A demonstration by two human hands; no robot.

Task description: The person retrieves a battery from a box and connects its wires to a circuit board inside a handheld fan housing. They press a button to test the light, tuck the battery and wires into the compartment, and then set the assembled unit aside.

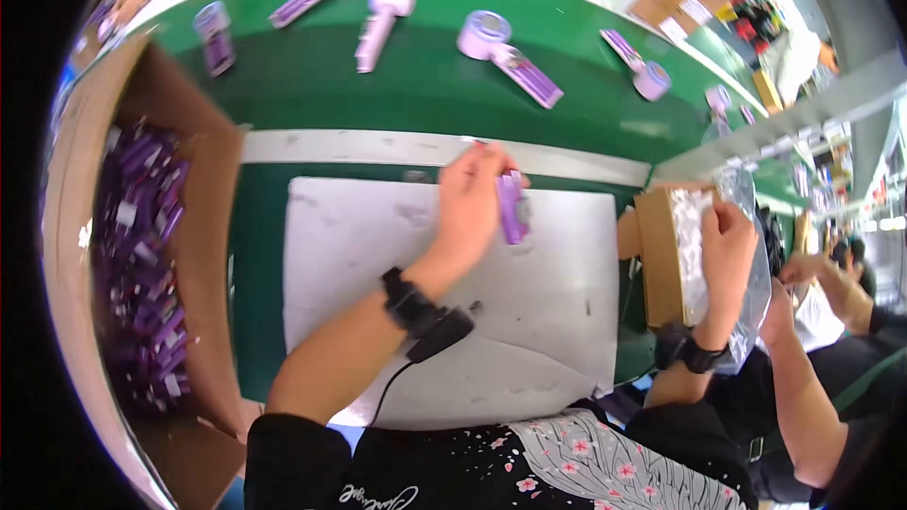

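My left hand [470,195] is over the top of the white mat [378,255], its fingers closed around a slim purple plastic part [511,209]. The part's lower end hangs out past the fingers, and a small greyish piece shows along its side. To the right, my right hand [729,244] is at a small cardboard box [663,260] lined with clear plastic bag [697,250]. Its fingers are curled in at the bag; what they hold, if anything, is hidden. Both wrists wear black bands, and a cable runs from the left one.
A tall cardboard carton [203,255] full of purple parts [146,264] stands at the left. Beyond a white rail [359,146], several purple handled pieces with round heads [484,35] lie on the green belt [321,85]. A co-worker's arm [803,397] is close on the right.
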